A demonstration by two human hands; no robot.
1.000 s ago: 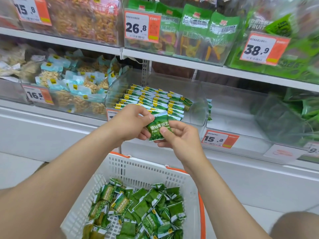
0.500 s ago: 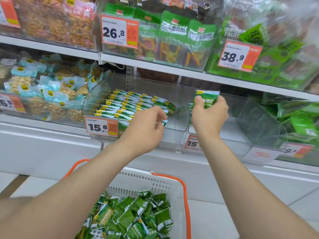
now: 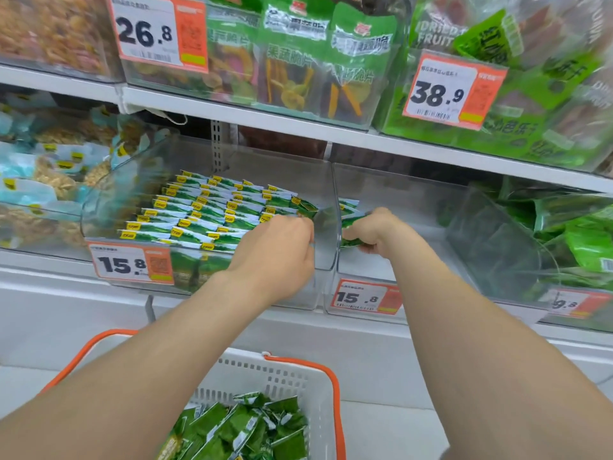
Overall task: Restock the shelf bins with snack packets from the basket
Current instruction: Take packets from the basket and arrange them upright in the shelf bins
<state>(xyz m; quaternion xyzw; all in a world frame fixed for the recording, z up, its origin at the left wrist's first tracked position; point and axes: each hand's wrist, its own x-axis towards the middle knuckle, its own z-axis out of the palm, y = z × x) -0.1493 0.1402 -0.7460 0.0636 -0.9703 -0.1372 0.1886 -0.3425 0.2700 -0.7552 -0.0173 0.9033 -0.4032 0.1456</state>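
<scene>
Bare forearms [image 3: 199, 330], bare left hand [image 3: 280, 249], bare right hand [image 3: 376, 229]

I am wearing the one camera on my head, and it is looking forward and down along both my forearms. It is facing the shelf front almost squarely, standing close enough that the 15.8 price tag [image 3: 131, 263] is reading clearly. My left hand [image 3: 278, 250] and right hand [image 3: 374, 230] are sitting near the middle of the frame, reaching into the left clear bin [image 3: 318, 180] and the right clear bin [image 3: 414, 207]. The upper shelf [image 3: 298, 122] is crossing the top of the frame, its edge tilting down to the right. The basket [image 3: 298, 370] is lying just under my arms, cut off by the bottom edge.
</scene>
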